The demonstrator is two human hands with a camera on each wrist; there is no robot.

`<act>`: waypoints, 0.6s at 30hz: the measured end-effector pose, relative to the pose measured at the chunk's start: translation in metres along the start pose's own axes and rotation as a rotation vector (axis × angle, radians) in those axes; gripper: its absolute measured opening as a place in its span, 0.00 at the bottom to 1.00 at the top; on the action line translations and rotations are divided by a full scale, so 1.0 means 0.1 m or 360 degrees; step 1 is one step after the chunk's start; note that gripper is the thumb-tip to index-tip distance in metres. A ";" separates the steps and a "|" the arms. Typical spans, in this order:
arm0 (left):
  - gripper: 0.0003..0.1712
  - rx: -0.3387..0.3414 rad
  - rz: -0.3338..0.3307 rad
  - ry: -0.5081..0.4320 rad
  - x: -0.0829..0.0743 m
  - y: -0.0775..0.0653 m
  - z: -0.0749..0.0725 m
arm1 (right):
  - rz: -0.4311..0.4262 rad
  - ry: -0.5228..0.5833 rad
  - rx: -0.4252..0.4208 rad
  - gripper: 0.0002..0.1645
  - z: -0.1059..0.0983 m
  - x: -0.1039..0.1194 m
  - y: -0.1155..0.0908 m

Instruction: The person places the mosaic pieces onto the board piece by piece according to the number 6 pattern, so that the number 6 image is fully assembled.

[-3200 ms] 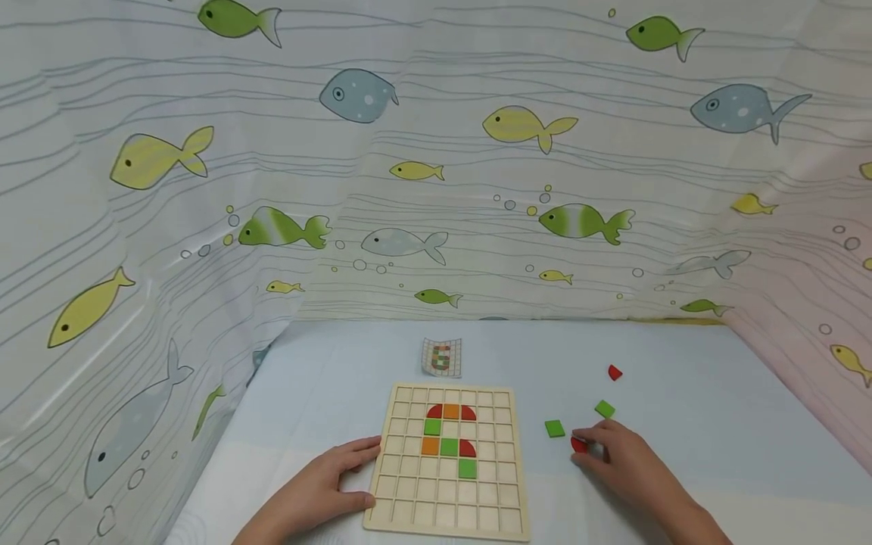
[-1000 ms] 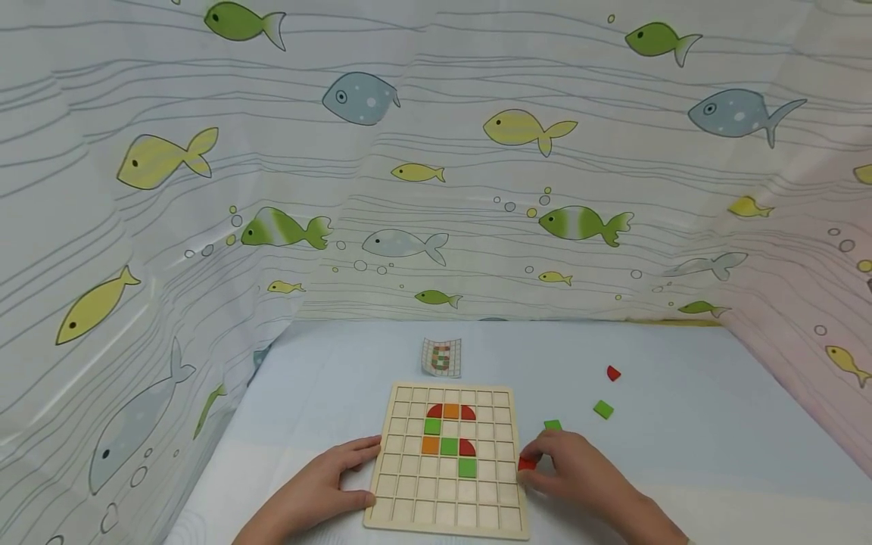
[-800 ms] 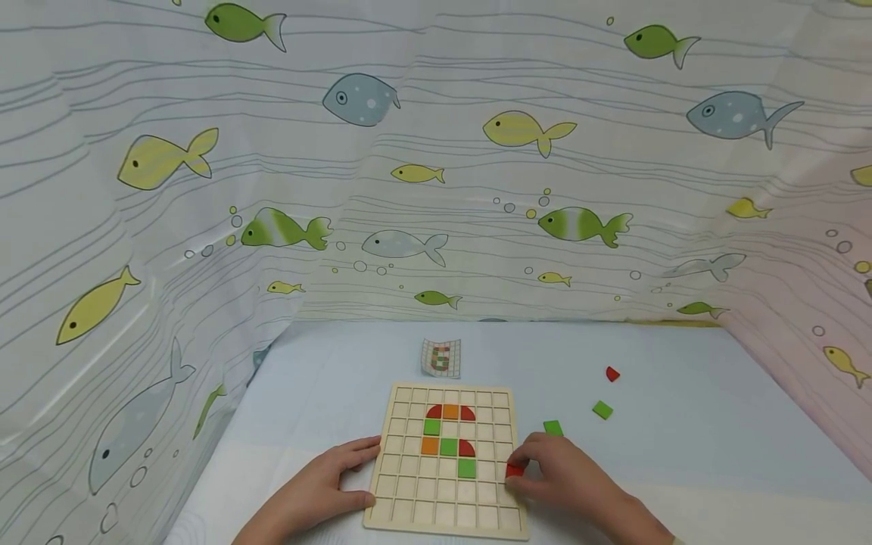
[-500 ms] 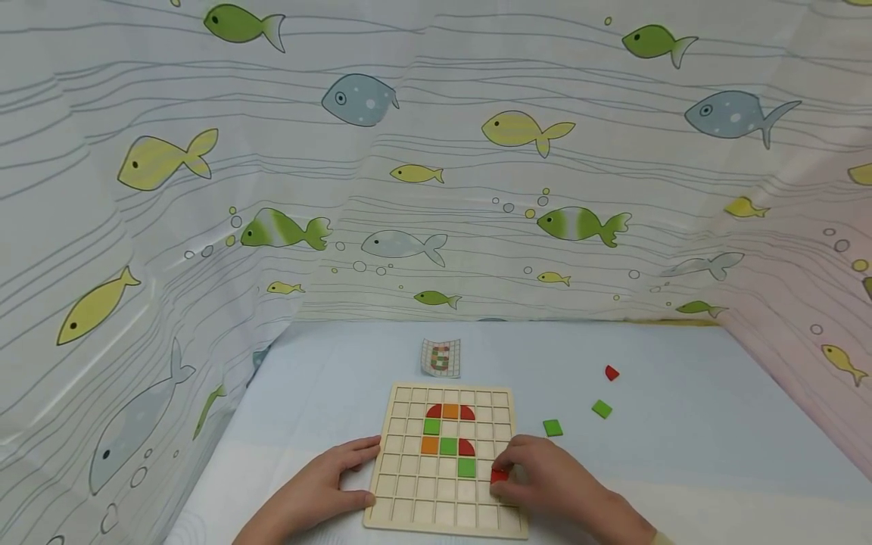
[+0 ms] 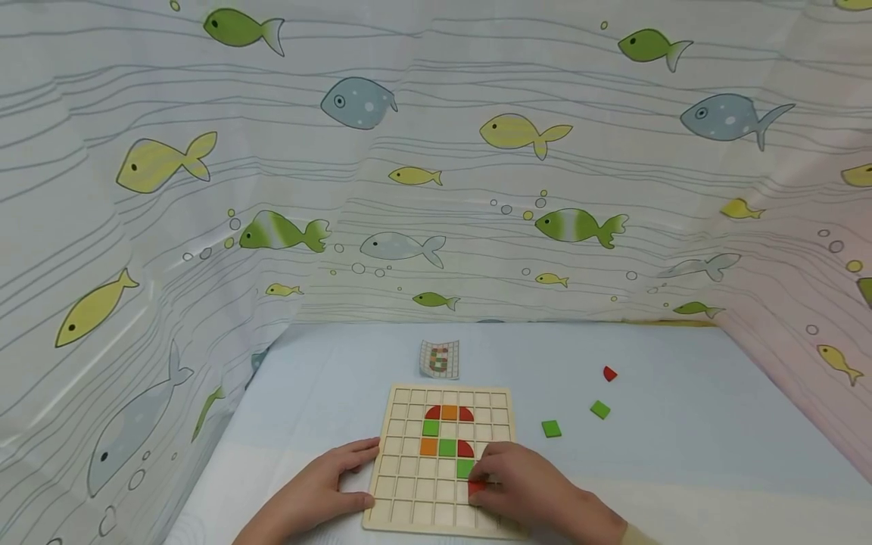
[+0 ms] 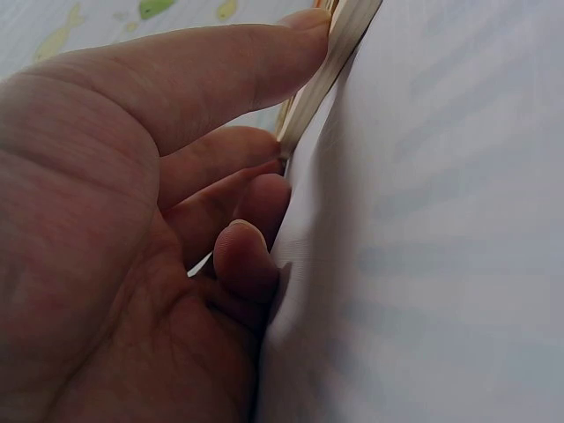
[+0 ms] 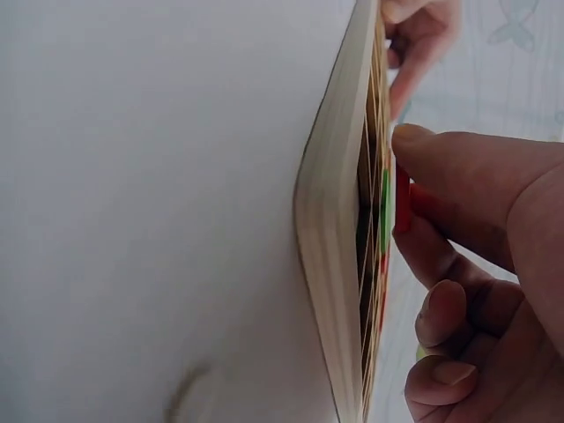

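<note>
A wooden grid board (image 5: 406, 512) lies on the table, with several red, green and orange tiles set in its cells. My right hand (image 5: 527, 484) pinches a red tile (image 5: 475, 489) between thumb and fingers, over the board's lower right part. In the right wrist view the red tile (image 7: 403, 201) stands just off the board's face; its full outline is hidden by my fingers. My left hand (image 5: 327, 483) rests at the board's left edge. In the left wrist view its thumb (image 6: 264, 66) and a fingertip touch the wooden rim, the fingers loosely bent.
A small printed card (image 5: 439, 359) with a coloured grid pattern lies beyond the board. To the right lie a green square tile (image 5: 551, 429), another green tile (image 5: 600, 409) and a red quarter-round tile (image 5: 609, 373). A fish-print curtain (image 5: 477, 219) encloses the table's back and sides.
My right hand has carried the red tile leftward from the table's right side to over the board, below the lowest green tile in the grid. The left hand has stayed put.
</note>
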State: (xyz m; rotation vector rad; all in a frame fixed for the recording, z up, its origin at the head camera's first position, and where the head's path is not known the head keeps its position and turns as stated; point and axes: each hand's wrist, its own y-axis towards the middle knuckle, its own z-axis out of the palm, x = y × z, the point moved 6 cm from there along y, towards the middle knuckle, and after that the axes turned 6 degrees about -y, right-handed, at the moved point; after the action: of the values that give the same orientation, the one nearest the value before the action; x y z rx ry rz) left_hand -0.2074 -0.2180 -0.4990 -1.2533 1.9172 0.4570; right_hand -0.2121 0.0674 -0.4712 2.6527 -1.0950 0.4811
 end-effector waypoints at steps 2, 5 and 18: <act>0.45 0.0000 0.0004 0.0000 0.01 0.00 0.00 | -0.0010 -0.0040 0.0007 0.08 0.02 0.03 0.02; 0.45 0.0000 0.0006 -0.0003 0.01 -0.01 0.01 | -0.0011 -0.0078 0.0025 0.08 0.05 0.05 0.06; 0.46 0.0013 0.0039 0.0051 0.02 0.00 0.00 | -0.0007 -0.0050 -0.0005 0.08 0.09 0.10 0.14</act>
State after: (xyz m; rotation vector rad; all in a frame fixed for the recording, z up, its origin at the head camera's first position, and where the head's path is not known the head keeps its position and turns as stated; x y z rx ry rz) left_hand -0.2079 -0.2186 -0.5004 -1.2401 1.9616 0.4439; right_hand -0.2137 0.0484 -0.4739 2.6683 -1.0978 0.4378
